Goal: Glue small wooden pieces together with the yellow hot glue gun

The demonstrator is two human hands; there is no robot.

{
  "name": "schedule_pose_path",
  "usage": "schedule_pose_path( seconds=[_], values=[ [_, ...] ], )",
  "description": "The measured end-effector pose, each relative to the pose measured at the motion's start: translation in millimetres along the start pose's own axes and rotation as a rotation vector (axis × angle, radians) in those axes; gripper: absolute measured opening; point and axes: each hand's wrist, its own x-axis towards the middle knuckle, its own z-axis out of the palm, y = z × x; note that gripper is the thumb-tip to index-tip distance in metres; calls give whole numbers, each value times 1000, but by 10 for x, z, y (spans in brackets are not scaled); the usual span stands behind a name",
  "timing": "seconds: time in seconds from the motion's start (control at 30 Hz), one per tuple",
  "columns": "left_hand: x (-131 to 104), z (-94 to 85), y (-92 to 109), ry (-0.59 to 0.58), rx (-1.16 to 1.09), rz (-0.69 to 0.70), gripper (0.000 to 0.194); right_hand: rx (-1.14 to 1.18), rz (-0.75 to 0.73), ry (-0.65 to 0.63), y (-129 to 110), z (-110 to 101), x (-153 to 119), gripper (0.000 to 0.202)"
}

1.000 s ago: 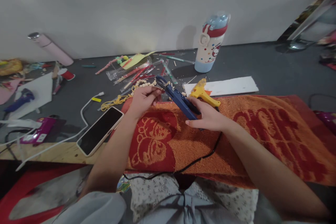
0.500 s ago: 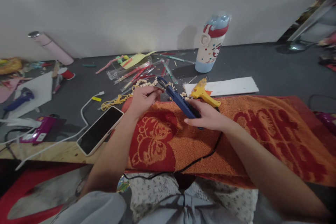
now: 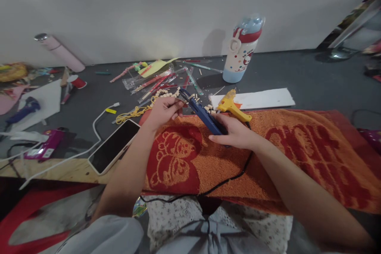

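My right hand (image 3: 235, 131) is wrapped round a blue hair straightener (image 3: 205, 117), a long tool held at a slant with its tip up and to the left. A black cord (image 3: 232, 177) trails across the orange and red towel (image 3: 220, 162) beneath my hands. Close to the straightener's tip, my left hand (image 3: 166, 111) is closed in a pinch. A thin, dark thing shows at its fingertips, too small to name. Just behind the straightener, a yellow glue gun (image 3: 230, 105) lies against a white strip of board (image 3: 268, 98).
A phone (image 3: 114, 147) lies left of the towel, near a white cable (image 3: 95, 131). Behind my hands are yellow cord (image 3: 131, 115), small wooden pieces and plastic-wrapped sticks (image 3: 154, 83). A cartoon bottle (image 3: 241, 53) stands at the back; a pink flask (image 3: 61, 52) leans left.
My left fingers have shifted slightly at the straightener's tip. The straightener stays in my right hand at nearly the same slant. The whole view has moved a little.
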Motion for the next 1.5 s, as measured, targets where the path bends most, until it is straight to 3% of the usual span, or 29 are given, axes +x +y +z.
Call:
schedule_pose_path(
  seconds=[0.27,0.43,0.5,0.6,0.67,0.73,0.8,0.9,1.0,1.13,1.5],
  values=[
    [-12,-9,-5,21,39,-12,33,47,-28,-6,8,2,-2,65],
    [17,8,-57,32,191,-34,30,63,-8,38,25,23,14,64],
    [21,43,-76,131,354,48,28,58,15,89,27,38,26,63],
    [-18,137,-60,416,625,300,25,73,41,155,25,65,43,59],
    [-67,225,-30,500,678,381,29,114,38,194,29,88,51,57],
    [-112,334,-9,446,618,335,40,156,16,223,42,116,57,56],
    [-137,458,-17,290,465,189,46,183,-14,225,58,147,62,53],
    [-139,639,-76,40,48,68,55,220,-74,211,72,195,66,55],
    [-143,763,-131,-81,-254,20,63,257,-135,193,65,228,67,60],
    [-185,820,-140,-56,-400,-13,61,259,-138,191,33,229,58,66],
    [-231,843,-145,38,-418,-60,57,294,-142,177,74,261,39,59]
  ],
)
